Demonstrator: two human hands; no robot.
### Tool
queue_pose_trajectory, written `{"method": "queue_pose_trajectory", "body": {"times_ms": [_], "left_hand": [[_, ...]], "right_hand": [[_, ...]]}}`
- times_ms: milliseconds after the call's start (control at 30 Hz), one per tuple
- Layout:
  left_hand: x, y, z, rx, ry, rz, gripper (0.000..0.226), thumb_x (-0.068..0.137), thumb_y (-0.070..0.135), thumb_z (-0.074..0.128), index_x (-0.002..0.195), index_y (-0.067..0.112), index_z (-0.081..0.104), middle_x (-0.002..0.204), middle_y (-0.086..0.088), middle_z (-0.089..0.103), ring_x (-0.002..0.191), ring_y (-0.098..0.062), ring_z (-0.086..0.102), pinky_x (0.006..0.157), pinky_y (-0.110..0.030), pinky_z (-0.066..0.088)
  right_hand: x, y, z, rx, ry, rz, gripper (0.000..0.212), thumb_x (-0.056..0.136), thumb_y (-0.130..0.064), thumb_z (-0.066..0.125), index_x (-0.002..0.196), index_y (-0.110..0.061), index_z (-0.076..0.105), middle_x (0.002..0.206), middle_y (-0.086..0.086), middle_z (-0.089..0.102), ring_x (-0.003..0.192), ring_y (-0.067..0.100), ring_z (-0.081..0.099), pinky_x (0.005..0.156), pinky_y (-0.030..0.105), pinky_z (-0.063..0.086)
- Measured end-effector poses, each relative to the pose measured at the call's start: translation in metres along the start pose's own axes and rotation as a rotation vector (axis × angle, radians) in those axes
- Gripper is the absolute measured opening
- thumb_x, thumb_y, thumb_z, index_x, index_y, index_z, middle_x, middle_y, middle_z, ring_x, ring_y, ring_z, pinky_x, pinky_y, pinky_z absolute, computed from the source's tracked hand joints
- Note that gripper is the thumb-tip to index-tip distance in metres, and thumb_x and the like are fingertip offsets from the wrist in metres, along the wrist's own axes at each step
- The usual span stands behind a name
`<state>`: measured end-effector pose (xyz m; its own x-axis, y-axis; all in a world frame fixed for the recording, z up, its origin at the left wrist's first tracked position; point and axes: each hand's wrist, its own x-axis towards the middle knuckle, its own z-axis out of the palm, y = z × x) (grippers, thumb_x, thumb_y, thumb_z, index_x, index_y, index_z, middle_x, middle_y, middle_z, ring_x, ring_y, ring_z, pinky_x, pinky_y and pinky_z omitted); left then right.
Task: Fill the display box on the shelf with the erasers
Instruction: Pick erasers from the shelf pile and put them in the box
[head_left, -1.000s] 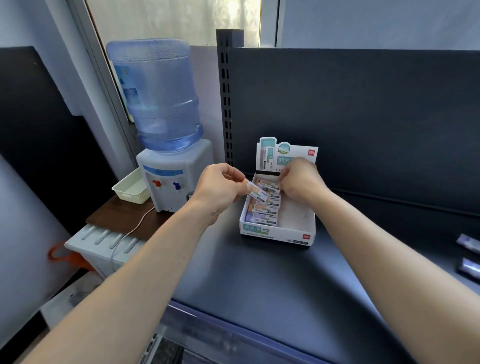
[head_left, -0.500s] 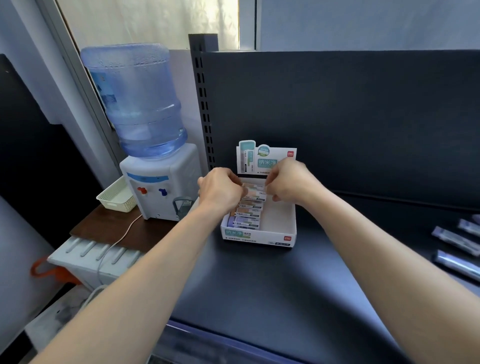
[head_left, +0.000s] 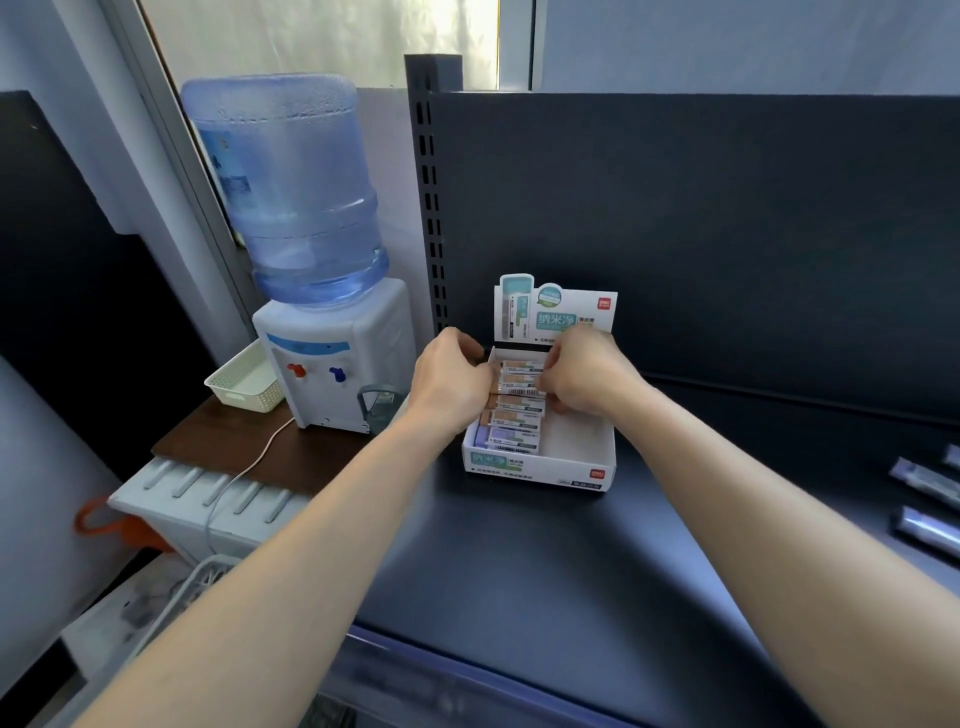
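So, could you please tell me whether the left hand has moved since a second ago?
Yes. The left hand has moved rightward, closer to the left wall of the display box, and has lowered its eraser level into the row.

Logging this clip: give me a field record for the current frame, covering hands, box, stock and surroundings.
left hand: grips the left end of the barcode-up eraser
right hand: pinches its right end
display box: on the shelf; left column holds stacked erasers, right part shows bare floor
loose erasers: on the shelf, far right
beside shelf: water dispenser, basket
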<state>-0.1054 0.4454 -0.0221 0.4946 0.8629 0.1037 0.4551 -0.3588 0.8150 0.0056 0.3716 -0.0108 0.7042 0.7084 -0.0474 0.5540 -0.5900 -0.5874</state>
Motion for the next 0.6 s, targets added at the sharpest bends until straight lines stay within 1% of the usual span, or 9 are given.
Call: {"method": "queue_pose_trajectory", "body": {"times_ms": [100,167,233,267,333,367,433,533,600], "left_hand": [[-0.001,0.001,-0.007,-0.029,0.012,0.040,0.019,0.088,0.013,0.058,0.107,0.011,0.059,0.105,-0.002,0.059,0.096,-0.017,0.055,0.077,-0.028,0.044],[-0.004,0.005,-0.010,-0.045,0.019,0.084,0.016,0.088,0.009,0.056,0.103,0.012,0.061,0.102,-0.001,0.060,0.095,-0.017,0.056,0.075,-0.026,0.043],[-0.008,0.013,-0.009,-0.075,0.010,0.147,0.014,0.087,0.007,0.055,0.099,0.013,0.061,0.101,-0.001,0.062,0.094,-0.018,0.059,0.073,-0.025,0.045],[-0.011,0.020,-0.007,-0.088,-0.004,0.188,0.014,0.087,0.007,0.055,0.098,0.013,0.061,0.102,-0.002,0.062,0.094,-0.018,0.059,0.074,-0.024,0.046],[-0.020,0.036,0.001,-0.100,-0.053,0.294,0.012,0.087,0.008,0.056,0.096,0.013,0.062,0.098,-0.002,0.061,0.088,-0.015,0.056,0.075,-0.023,0.044],[-0.026,0.045,0.006,-0.104,-0.092,0.355,0.011,0.086,0.008,0.056,0.094,0.014,0.061,0.093,-0.001,0.059,0.085,-0.014,0.054,0.075,-0.022,0.042],[-0.040,0.065,0.020,-0.109,-0.204,0.469,0.011,0.085,0.007,0.058,0.091,0.015,0.061,0.083,0.004,0.057,0.079,-0.013,0.052,0.073,-0.021,0.040],[-0.065,0.090,0.046,-0.099,-0.435,0.605,0.011,0.083,0.009,0.061,0.092,0.015,0.063,0.077,0.007,0.057,0.074,-0.011,0.053,0.071,-0.022,0.044],[-0.081,0.103,0.063,-0.067,-0.582,0.678,0.010,0.083,0.012,0.062,0.091,0.017,0.064,0.073,0.010,0.055,0.067,-0.007,0.051,0.062,-0.015,0.042]], "right_hand": [[-0.001,-0.001,-0.004,-0.023,0.037,-0.006,0.019,0.086,-0.005,0.059,0.103,-0.003,0.065,0.104,0.014,0.067,0.091,0.030,0.067,0.074,0.033,0.057],[-0.005,0.000,-0.011,-0.018,0.075,0.002,0.021,0.085,-0.002,0.056,0.103,-0.002,0.066,0.105,0.015,0.065,0.092,0.031,0.066,0.075,0.034,0.057],[-0.010,0.003,-0.021,0.011,0.123,0.000,0.020,0.086,-0.004,0.056,0.103,-0.002,0.066,0.105,0.015,0.066,0.091,0.032,0.067,0.078,0.038,0.058],[-0.014,0.006,-0.028,0.014,0.155,0.000,0.018,0.087,-0.007,0.057,0.102,-0.003,0.066,0.104,0.014,0.066,0.090,0.031,0.068,0.077,0.038,0.059],[-0.026,0.015,-0.044,-0.002,0.221,0.024,0.011,0.087,-0.010,0.059,0.094,-0.009,0.067,0.101,0.011,0.068,0.088,0.030,0.067,0.072,0.033,0.056],[-0.033,0.022,-0.053,-0.009,0.258,0.045,0.008,0.086,-0.010,0.060,0.088,-0.013,0.068,0.099,0.011,0.068,0.087,0.031,0.067,0.070,0.031,0.053],[-0.049,0.040,-0.073,-0.032,0.338,0.107,0.009,0.084,-0.012,0.062,0.080,-0.019,0.066,0.097,0.011,0.069,0.087,0.031,0.066,0.069,0.030,0.050],[-0.080,0.075,-0.103,-0.075,0.430,0.242,0.010,0.082,-0.013,0.064,0.076,-0.021,0.067,0.096,0.012,0.069,0.091,0.031,0.065,0.074,0.030,0.051],[-0.103,0.101,-0.122,-0.111,0.463,0.335,0.013,0.081,-0.010,0.063,0.077,-0.020,0.069,0.096,0.014,0.071,0.092,0.031,0.065,0.074,0.029,0.049]]}}
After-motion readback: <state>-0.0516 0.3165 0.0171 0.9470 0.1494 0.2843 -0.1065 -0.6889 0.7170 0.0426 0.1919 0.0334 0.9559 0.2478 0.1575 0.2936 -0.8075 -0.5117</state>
